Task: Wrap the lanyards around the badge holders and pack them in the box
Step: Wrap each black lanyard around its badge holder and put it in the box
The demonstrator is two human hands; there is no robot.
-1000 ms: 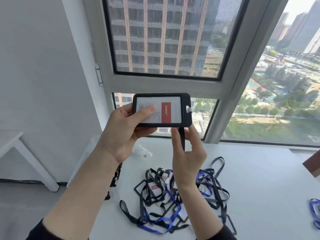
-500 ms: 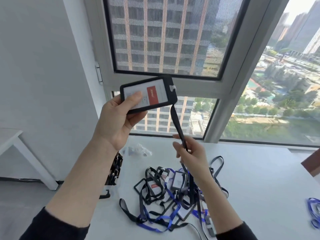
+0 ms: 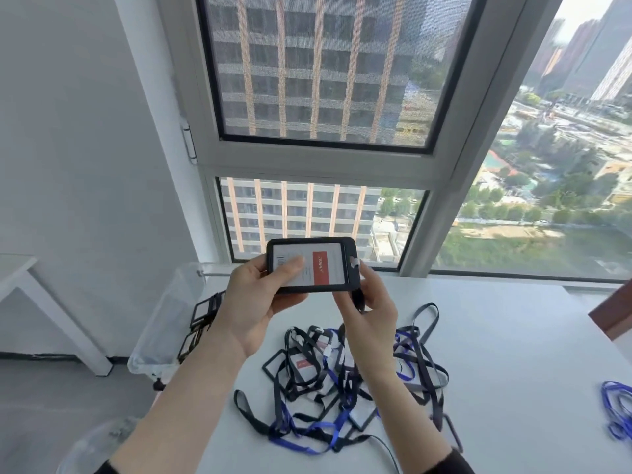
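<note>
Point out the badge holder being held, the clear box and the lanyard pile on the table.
badge holder [image 3: 321, 268], head view, on the red block of its card.
clear box [image 3: 160, 323], head view, on its see-through side wall.
lanyard pile [image 3: 309, 379], head view, on black straps at its left part.

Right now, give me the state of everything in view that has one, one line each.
Badge holder, held up, face toward the camera, no strap across it.
Left hand, grips the badge holder, thumb on its face.
Right hand, pinches the lanyard below the clip end.
Lanyard, black, not wrapped.
Pile, tangled, loose on the table.
Box, open, black holders inside.
Blue lanyard, loose at the table's right edge.
</note>
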